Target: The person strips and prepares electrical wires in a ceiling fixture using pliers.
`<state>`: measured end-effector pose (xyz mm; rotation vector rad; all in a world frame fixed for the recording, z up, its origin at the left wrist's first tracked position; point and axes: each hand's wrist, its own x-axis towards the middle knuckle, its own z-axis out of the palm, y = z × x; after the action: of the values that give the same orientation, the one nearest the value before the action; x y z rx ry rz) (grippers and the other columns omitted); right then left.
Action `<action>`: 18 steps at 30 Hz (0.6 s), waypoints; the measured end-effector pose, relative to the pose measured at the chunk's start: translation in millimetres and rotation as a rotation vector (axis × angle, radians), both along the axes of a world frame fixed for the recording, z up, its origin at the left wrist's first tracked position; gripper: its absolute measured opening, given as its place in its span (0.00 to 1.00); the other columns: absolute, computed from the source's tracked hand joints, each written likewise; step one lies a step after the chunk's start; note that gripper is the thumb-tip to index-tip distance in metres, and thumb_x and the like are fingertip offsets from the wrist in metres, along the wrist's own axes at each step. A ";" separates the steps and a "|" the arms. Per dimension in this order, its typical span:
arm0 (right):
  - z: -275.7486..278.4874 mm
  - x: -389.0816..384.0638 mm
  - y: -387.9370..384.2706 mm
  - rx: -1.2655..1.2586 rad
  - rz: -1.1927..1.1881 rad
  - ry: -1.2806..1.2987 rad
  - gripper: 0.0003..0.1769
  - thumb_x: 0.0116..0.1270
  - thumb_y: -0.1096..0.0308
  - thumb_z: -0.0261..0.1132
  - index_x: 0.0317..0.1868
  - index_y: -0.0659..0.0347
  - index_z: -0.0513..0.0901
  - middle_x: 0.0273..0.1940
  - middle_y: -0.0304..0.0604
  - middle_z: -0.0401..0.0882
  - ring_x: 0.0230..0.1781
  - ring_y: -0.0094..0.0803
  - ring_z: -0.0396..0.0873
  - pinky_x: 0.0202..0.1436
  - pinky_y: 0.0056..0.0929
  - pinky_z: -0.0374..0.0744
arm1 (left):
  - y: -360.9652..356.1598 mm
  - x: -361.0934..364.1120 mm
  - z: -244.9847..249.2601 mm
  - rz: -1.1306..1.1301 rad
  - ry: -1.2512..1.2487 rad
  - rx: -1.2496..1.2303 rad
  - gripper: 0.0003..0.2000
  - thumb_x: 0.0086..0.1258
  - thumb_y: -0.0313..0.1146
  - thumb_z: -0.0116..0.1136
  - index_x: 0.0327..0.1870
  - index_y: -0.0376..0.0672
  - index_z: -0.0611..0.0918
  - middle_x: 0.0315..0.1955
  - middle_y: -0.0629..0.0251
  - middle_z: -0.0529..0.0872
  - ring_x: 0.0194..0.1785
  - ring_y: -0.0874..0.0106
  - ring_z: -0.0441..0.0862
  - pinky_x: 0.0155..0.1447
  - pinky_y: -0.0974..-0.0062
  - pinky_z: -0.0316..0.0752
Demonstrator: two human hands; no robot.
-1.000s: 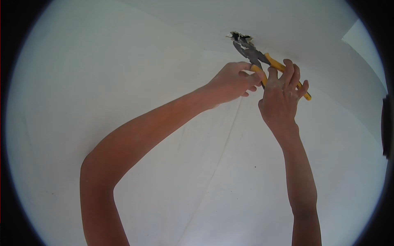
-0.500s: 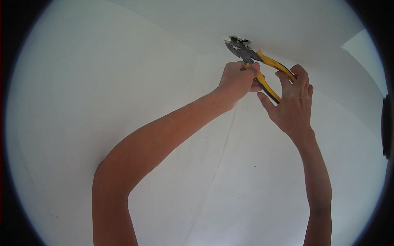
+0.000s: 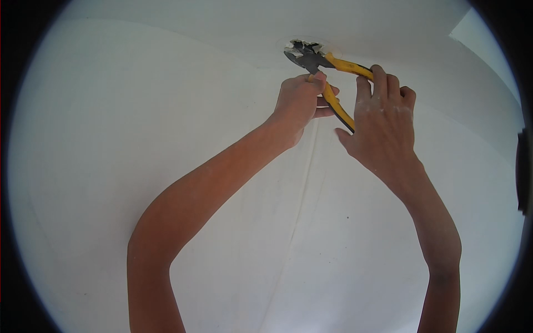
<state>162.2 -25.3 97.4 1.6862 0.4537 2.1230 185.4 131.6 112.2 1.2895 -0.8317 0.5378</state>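
Observation:
Both my hands are raised to a pair of pliers (image 3: 347,67) with yellow and black handles and a dark metal head. Its jaws lie at a ragged hole (image 3: 303,44) in the white ceiling, overlapping the broken edge in this view. My left hand (image 3: 301,97) pinches the lower handle close below the head, thumb on top. On the other side, my right hand (image 3: 385,114) has its fingers hooked over the end of the upper handle, with its palm by the lower handle's end and the thumb stretched out. The handles are spread apart.
A white wall (image 3: 233,244) with a faint seam fills the view below the ceiling (image 3: 383,28). A pale bright panel (image 3: 488,55) shows at the upper right, and a dark object (image 3: 522,172) stands at the right edge.
The handles have spread wider, with the upper one swung up. My right hand has turned, its fingers reaching further over that handle. The hole and hands appear further left and higher.

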 end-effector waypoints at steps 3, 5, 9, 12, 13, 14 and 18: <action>0.6 3.8 -0.6 0.073 -0.077 -0.126 0.38 0.42 0.64 0.78 0.55 0.72 0.77 0.45 0.55 0.78 0.45 0.44 0.76 0.49 0.39 0.73 | -2.5 -2.5 0.1 0.030 -0.005 -0.007 0.18 0.82 0.42 0.44 0.52 0.33 0.75 0.46 0.57 0.82 0.47 0.68 0.80 0.58 0.67 0.79; -1.3 11.3 -2.7 0.103 -0.007 -0.132 0.37 0.41 0.67 0.77 0.55 0.71 0.76 0.43 0.54 0.78 0.43 0.43 0.77 0.47 0.38 0.73 | -3.1 -2.2 -0.1 0.037 -0.004 -0.004 0.17 0.82 0.42 0.44 0.52 0.33 0.75 0.46 0.57 0.82 0.47 0.69 0.80 0.58 0.67 0.79; 3.7 10.4 -0.3 0.218 0.006 0.075 0.39 0.37 0.73 0.75 0.55 0.70 0.75 0.39 0.50 0.77 0.35 0.39 0.77 0.41 0.35 0.74 | -6.7 -0.6 -1.7 0.050 -0.015 -0.013 0.15 0.82 0.40 0.43 0.51 0.35 0.75 0.46 0.58 0.81 0.47 0.69 0.79 0.58 0.67 0.79; 4.6 8.5 -2.7 0.222 0.067 0.146 0.40 0.35 0.74 0.74 0.56 0.69 0.74 0.36 0.47 0.75 0.29 0.36 0.76 0.34 0.34 0.74 | -8.6 -0.9 -4.4 0.016 0.010 -0.062 0.15 0.82 0.40 0.43 0.53 0.36 0.74 0.46 0.59 0.80 0.47 0.69 0.78 0.58 0.66 0.78; -0.9 7.5 -0.2 0.227 0.064 0.153 0.40 0.35 0.74 0.74 0.56 0.69 0.74 0.36 0.47 0.75 0.29 0.36 0.76 0.34 0.34 0.74 | -10.4 -1.3 -6.4 0.000 0.024 -0.092 0.15 0.82 0.40 0.42 0.54 0.37 0.73 0.45 0.61 0.80 0.46 0.69 0.77 0.58 0.66 0.77; -8.9 6.8 6.1 0.269 0.104 0.164 0.39 0.36 0.74 0.74 0.55 0.69 0.74 0.35 0.46 0.75 0.27 0.35 0.75 0.30 0.32 0.73 | -12.8 -1.9 -9.4 -0.004 0.030 -0.086 0.15 0.82 0.40 0.42 0.54 0.37 0.73 0.45 0.61 0.80 0.46 0.69 0.77 0.58 0.66 0.77; -32.5 6.6 23.5 0.359 0.176 0.221 0.39 0.37 0.72 0.76 0.55 0.69 0.74 0.33 0.44 0.74 0.23 0.31 0.74 0.23 0.27 0.72 | -18.2 -0.9 -18.9 0.034 0.086 -0.220 0.13 0.83 0.41 0.40 0.55 0.41 0.71 0.39 0.66 0.76 0.43 0.72 0.74 0.52 0.67 0.76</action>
<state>168.8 -1.9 65.0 2.1674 0.3042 2.2565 184.5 113.4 93.3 1.1180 -0.6608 0.5795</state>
